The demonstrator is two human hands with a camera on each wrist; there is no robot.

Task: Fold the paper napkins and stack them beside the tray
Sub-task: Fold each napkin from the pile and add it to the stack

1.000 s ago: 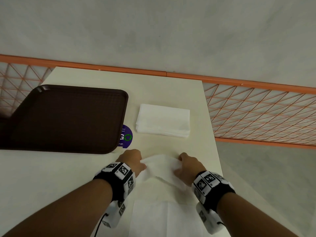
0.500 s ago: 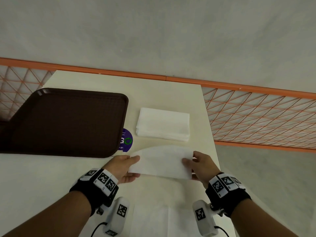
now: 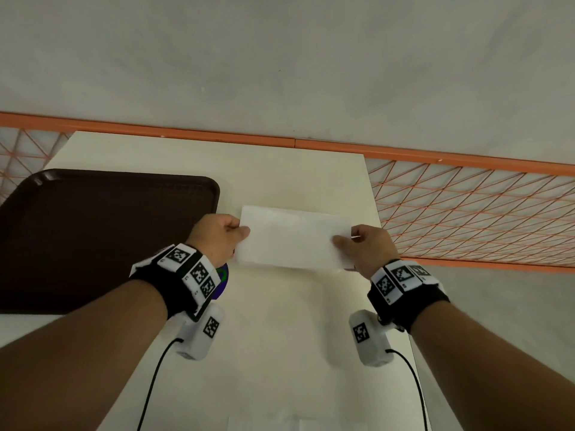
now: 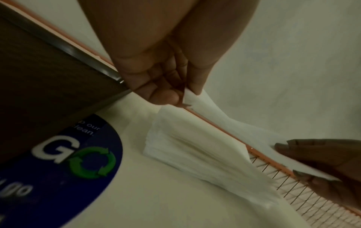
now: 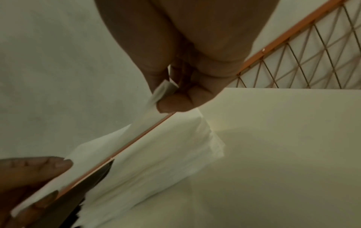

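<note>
A folded white napkin [image 3: 292,239] hangs flat in the air just above the stack of folded napkins [image 4: 195,154], which lies right of the dark brown tray [image 3: 93,237]. My left hand [image 3: 242,230] pinches the napkin's left end between thumb and fingers, and my right hand [image 3: 340,241] pinches its right end. In the head view the held napkin covers the stack. The left wrist view shows the pinch of the left hand [image 4: 183,95] on the held napkin [image 4: 224,123]. The right wrist view shows my right hand [image 5: 162,98] above the stack [image 5: 166,154].
The cream table [image 3: 280,169] ends close to the right of the stack. An orange mesh railing [image 3: 466,213] runs behind and to the right. A round blue sticker [image 4: 58,169] lies at the tray's near right corner. A flat white sheet [image 3: 295,424] shows faintly at the near edge.
Both hands lifted the napkin off the near table, folded it flat and carried it forward; it now hovers over the stack by the tray.
</note>
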